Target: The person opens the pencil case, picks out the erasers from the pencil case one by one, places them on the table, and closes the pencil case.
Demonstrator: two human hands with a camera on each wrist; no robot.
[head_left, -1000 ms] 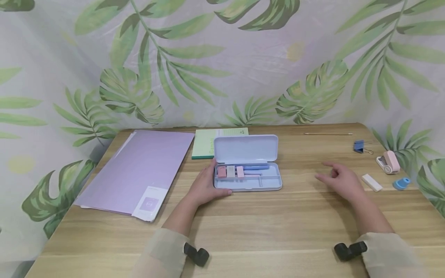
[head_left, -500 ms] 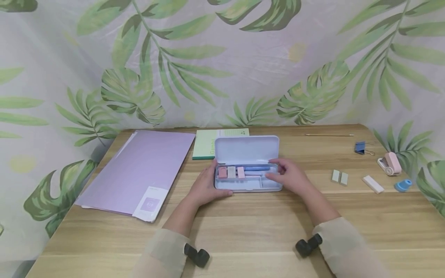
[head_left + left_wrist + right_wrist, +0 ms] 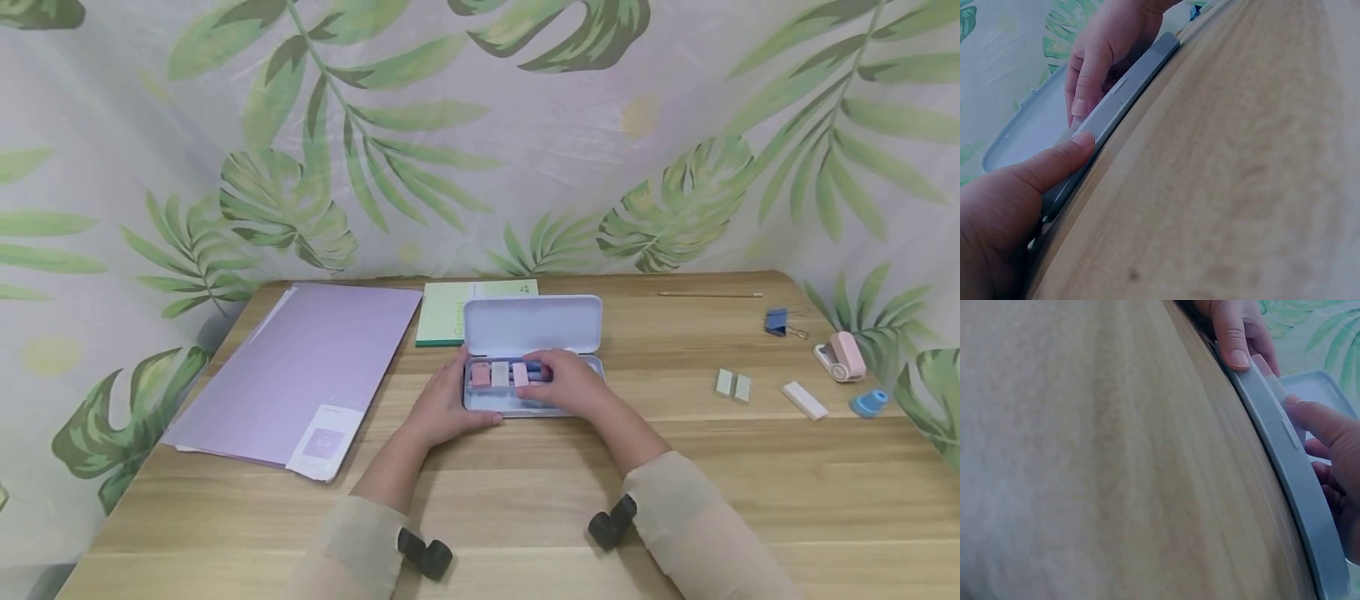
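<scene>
head view, wooden table [image 3: 517, 517] before leaf-print backdrop [image 3: 532, 117], left hand [image 3: 441, 402] gripping pencil case [image 3: 532, 325], right hand [image 3: 572, 387] pinching pale block [image 3: 521, 375]

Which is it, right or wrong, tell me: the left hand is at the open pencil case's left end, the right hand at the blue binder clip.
Wrong about the right hand: the head view shows it at the pale pink block in the open pencil case, not the binder clip. The left hand is at the case's left end.
</scene>
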